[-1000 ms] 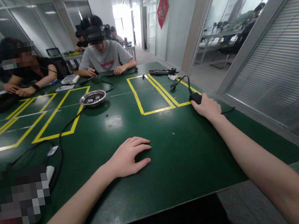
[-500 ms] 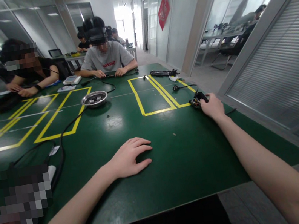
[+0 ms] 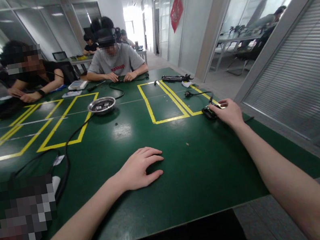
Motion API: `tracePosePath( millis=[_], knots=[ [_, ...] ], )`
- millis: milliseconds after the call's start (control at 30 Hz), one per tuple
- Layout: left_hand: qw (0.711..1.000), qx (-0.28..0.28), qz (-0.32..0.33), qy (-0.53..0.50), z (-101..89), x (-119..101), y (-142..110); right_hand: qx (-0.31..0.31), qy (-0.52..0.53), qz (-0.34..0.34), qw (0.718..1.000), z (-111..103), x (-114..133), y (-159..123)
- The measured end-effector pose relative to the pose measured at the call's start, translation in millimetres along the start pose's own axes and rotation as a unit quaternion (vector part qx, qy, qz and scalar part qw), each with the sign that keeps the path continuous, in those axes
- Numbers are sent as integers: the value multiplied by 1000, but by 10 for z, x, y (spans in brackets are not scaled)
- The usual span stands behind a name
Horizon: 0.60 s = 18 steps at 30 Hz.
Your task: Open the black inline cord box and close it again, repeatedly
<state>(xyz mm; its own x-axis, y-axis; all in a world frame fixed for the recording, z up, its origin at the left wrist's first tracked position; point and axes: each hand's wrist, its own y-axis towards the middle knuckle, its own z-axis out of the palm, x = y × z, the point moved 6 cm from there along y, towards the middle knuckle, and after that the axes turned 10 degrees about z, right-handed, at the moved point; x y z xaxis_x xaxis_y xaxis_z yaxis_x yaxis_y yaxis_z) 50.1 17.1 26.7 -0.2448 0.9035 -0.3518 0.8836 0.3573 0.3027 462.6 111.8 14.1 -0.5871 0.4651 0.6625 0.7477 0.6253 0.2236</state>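
Observation:
Resting flat on the green table [image 3: 186,189], my left hand [image 3: 140,168] is open, its fingers spread and nothing under them that I can see. At the table's right edge, my right hand [image 3: 228,112] lies against a small black device [image 3: 208,112] with what look like exposed electronic parts. The thumb reaches over the device, and the other fingers are apart from the thumb, with a bit of yellow tape showing between. My hand hides part of the device. A black cable with a plug [image 3: 188,94] runs close behind it.
A metal bowl [image 3: 101,106] with small metal parts stands left of centre. Yellow tape outlines [image 3: 170,120] mark the table. A black folded stand [image 3: 176,78] lies at the far right. Black cables [image 3: 66,152] cross the left side. Two people [image 3: 116,63] work across the table.
My right hand has loosened from an upright black block, which no longer stands up in view; the fingers are now spread lower over the device. My left hand has not moved.

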Motion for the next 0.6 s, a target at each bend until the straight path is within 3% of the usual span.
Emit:
tracePosePath(
  millis=[167, 367, 600],
  knots=[
    [1000, 4, -4, -2, -5, 5, -2, 10, -7, -15, 1000, -17, 54, -17],
    [1000, 0, -2, 0, 5, 11, -1, -30, -79, -34, 996, -3, 6, -35],
    [1000, -2, -4, -3, -15, -10, 4, 3, -136, -53, 989, 138, -42, -15]
  ],
)
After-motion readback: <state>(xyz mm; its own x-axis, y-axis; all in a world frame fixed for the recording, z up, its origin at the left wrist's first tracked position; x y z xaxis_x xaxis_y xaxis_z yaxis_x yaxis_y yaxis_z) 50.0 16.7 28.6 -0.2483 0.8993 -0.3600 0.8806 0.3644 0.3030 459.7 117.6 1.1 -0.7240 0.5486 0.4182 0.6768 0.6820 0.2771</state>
